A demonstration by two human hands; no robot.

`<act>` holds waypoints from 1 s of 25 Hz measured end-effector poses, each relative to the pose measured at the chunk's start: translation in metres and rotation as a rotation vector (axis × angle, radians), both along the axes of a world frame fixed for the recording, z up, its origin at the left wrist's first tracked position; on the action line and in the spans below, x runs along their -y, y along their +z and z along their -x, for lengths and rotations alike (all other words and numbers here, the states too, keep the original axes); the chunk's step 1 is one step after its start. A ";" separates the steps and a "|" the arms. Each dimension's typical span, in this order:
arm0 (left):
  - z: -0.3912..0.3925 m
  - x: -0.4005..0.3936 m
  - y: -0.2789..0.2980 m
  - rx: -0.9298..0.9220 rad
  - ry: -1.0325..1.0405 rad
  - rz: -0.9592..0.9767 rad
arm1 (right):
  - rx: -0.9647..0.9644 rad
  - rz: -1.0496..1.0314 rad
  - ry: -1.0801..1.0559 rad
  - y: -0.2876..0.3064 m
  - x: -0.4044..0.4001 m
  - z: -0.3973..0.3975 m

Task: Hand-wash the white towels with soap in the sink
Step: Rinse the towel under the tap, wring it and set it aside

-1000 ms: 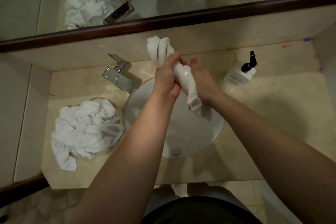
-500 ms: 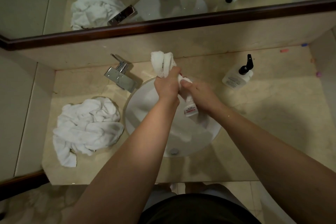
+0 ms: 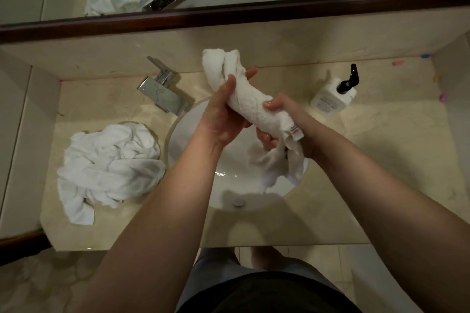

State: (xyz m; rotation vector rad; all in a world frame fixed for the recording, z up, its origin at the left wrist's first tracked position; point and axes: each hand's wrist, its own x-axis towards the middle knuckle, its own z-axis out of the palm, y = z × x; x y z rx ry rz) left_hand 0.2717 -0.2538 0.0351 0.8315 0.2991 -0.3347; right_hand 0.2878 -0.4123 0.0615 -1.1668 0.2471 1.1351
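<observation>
A white towel (image 3: 250,99), rolled into a thick twist, hangs above the round white sink (image 3: 193,140). My left hand (image 3: 223,114) grips its upper part, with the folded end sticking up past the fingers. My right hand (image 3: 287,122) grips the lower part near a small red-printed label (image 3: 295,132); the loose tail dangles into the basin. A heap of crumpled white towels (image 3: 109,162) lies on the counter left of the sink. A white soap bottle with a black pump (image 3: 333,94) stands to the right.
A chrome faucet (image 3: 162,91) sits at the sink's back left. The beige stone counter (image 3: 368,173) runs out to the right. A mirror with a dark wooden frame (image 3: 229,18) lines the back wall. The drain (image 3: 238,202) shows at the basin's near side.
The towel has turned from nearly upright to slanting down to the right. My hands have moved apart along it, and more of the tail hangs loose below my right hand.
</observation>
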 end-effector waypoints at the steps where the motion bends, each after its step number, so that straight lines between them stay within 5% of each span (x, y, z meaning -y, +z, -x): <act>1: -0.002 0.003 0.004 -0.004 0.027 0.041 | -0.013 0.004 -0.004 0.001 -0.004 0.000; 10: -0.009 0.007 0.015 -0.312 0.353 -0.064 | 0.575 0.515 -0.153 -0.015 -0.049 0.019; 22: -0.010 -0.010 0.012 -0.535 0.488 -0.206 | 0.980 0.635 -0.182 -0.037 -0.078 0.038; 25: -0.005 -0.016 0.017 -0.552 0.497 -0.142 | 1.114 0.742 -0.043 -0.032 -0.085 0.037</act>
